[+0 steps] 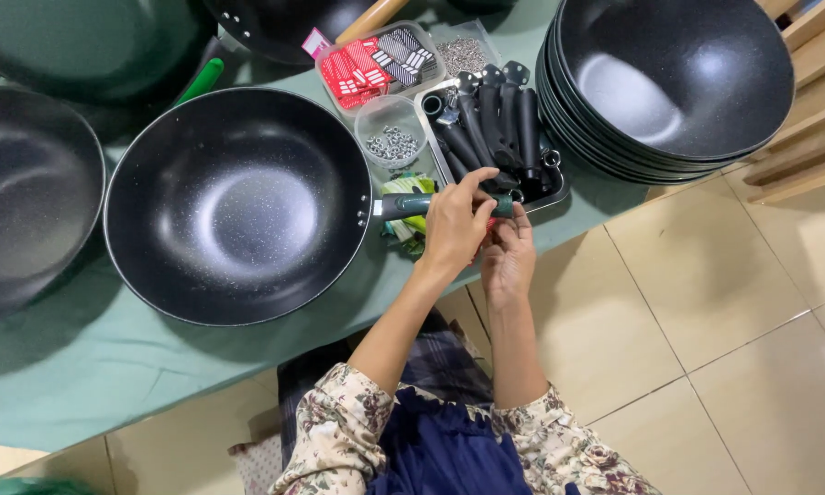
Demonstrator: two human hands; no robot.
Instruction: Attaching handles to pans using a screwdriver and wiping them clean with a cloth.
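We've got both hands bunched up at the handle end of the big speckled black wok (236,203), which sits on the green-covered table (82,385). Our left hand (456,225) is wrapped over the top of the dark green handle (403,204), fingers curled down around it with the thumb tucked on the near side, so it's a closed grip on that handle. The handle runs straight out from the wok's rim toward the right, and only its left stretch and a small bit at the far end show past our knuckles.

Our right hand (509,249) is just beside and slightly under the left one, fingertips pressed up at the handle's far end. We can't really tell what it's pinching, if anything, since the left hand covers most of it.

Right behind our hands is a metal tray (559,188) full of loose black handles (500,124). Next to it is a small clear tub of screws (390,139), and further back a clear box with red and striped tags (376,60). A stack of black woks (674,78) sits off to the right, touching the tray's edge, and another dark wok (27,197) is at far left. Under the handle there's a crumpled green and yellow wrapper (403,229).
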